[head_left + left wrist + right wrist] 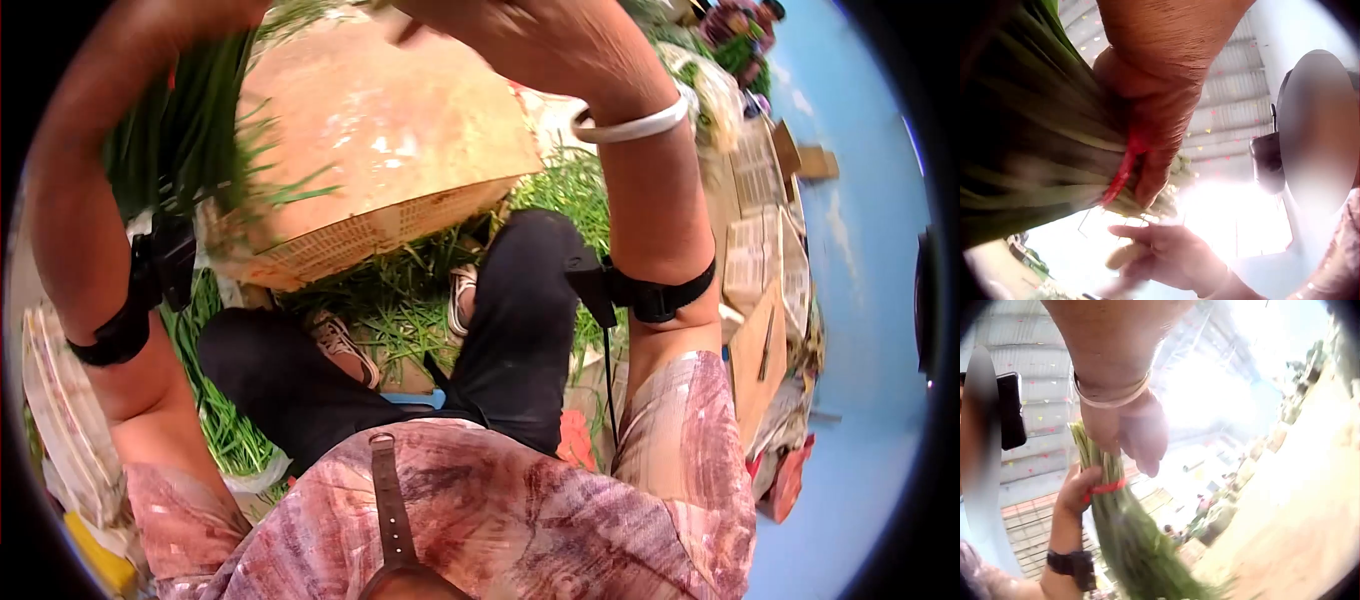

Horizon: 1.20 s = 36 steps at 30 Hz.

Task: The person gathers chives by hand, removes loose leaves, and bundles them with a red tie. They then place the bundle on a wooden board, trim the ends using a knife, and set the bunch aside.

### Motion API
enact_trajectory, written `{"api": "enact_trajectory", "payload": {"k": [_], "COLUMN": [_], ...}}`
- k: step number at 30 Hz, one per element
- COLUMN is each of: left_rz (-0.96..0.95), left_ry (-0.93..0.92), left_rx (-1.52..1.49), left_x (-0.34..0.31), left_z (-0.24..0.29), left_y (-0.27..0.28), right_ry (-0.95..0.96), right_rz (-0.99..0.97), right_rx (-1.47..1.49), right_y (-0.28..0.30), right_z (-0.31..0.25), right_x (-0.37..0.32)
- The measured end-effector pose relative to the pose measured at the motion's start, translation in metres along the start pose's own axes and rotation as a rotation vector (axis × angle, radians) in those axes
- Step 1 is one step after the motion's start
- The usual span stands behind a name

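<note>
A bunch of long green stalks (185,140) (1029,125) (1135,537), tied with a red band (1121,178) (1109,486), hangs from my left hand (1154,106) (1079,487). The left fingers grip it at the band, close to the pale cut ends. My right hand (530,50) (1175,253) (1125,434) is beside those ends, its fingers loosely bent. No stalk shows clearly in its grasp. Both hands are partly cut off at the top edge of the head view.
A large box with a wet, flat top (380,110) stands before my knees. Loose green stalks (400,300) lie under and around it, near my feet. More greens (235,430) are at the left. Crates (755,260) line the blue wall; another person (740,25) sits far off.
</note>
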<state>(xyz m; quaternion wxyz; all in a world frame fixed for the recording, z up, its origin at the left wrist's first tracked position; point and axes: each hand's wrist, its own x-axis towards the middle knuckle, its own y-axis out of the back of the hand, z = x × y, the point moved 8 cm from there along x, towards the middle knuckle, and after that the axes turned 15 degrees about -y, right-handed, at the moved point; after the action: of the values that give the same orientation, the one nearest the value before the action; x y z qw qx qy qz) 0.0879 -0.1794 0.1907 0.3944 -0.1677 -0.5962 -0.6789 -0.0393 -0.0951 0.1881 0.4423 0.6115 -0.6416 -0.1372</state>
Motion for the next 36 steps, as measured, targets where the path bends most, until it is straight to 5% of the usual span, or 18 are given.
{"api": "enact_trajectory", "payload": {"k": [4, 6, 7, 8, 9, 10, 11, 12, 13, 15, 18, 19, 20, 21, 23, 25, 29, 36], "left_rz": [-0.421, -0.626, -0.566, -0.754, -0.757, -0.750, -0.759, -0.852, -0.925, -0.981, -1.227, -1.228, -1.115, -0.997, -1.040, -1.048, -1.120, -1.250], "left_ry": [-0.202, -0.160, -0.258, -0.064, -0.073, -0.071, -0.043, -0.080, -0.103, -0.075, 0.068, 0.087, -0.110, -0.306, -0.210, -0.157, -0.175, -0.221], "left_rx": [0.241, 0.264, 0.234, 0.161, 0.132, 0.120, 0.148, -0.024, -0.180, -0.039, -0.042, -0.027, 0.019, 0.064, 0.024, 0.027, 0.297, 0.380], "left_x": [-0.015, -0.056, -0.076, -0.095, -0.096, -0.095, -0.091, -0.090, -0.088, -0.084, -0.079, -0.082, -0.076, -0.070, -0.068, -0.070, -0.073, -0.083], "left_z": [-0.015, -0.042, -0.052, -0.060, -0.060, -0.066, -0.074, -0.072, -0.069, -0.071, -0.074, -0.081, -0.076, -0.068, -0.068, -0.065, -0.052, -0.054], "left_y": [-0.107, -0.179, -0.205, -0.231, -0.238, -0.243, -0.248, -0.256, -0.255, -0.252, -0.263, -0.266, -0.268, -0.267, -0.270, -0.269, -0.267, -0.287], "right_ry": [-0.639, -1.174, -1.327, -1.424, -1.507, -1.249, -1.740, -1.515, -1.629, -2.051, -2.237, -2.254, -2.049, -2.087, -2.103, -2.433, -2.203, -2.338], "right_rz": [0.103, 0.165, 0.242, 0.154, 0.015, -0.017, -0.181, -0.281, -0.438, -0.206, -0.114, -0.127, -0.324, -0.373, -0.431, 0.171, -0.156, 0.253], "right_rx": [-0.136, 0.017, 0.156, -0.017, -0.242, -0.699, -0.118, -0.436, -0.204, -0.110, -0.006, 0.009, -0.317, -0.345, -0.373, -0.431, -0.369, -0.438], "right_y": [0.025, 0.004, -0.016, -0.039, -0.069, -0.097, -0.138, -0.199, -0.213, -0.260, -0.303, -0.274, -0.314, -0.323, -0.348, -0.342, -0.315, -0.293], "right_z": [0.186, 0.284, 0.310, 0.341, 0.367, 0.360, 0.368, 0.411, 0.370, 0.373, 0.365, 0.341, 0.370, 0.375, 0.389, 0.390, 0.393, 0.384], "right_x": [-0.143, -0.274, -0.339, -0.408, -0.481, -0.522, -0.583, -0.684, -0.656, -0.715, -0.735, -0.665, -0.704, -0.714, -0.749, -0.795, -0.734, -0.767]}}
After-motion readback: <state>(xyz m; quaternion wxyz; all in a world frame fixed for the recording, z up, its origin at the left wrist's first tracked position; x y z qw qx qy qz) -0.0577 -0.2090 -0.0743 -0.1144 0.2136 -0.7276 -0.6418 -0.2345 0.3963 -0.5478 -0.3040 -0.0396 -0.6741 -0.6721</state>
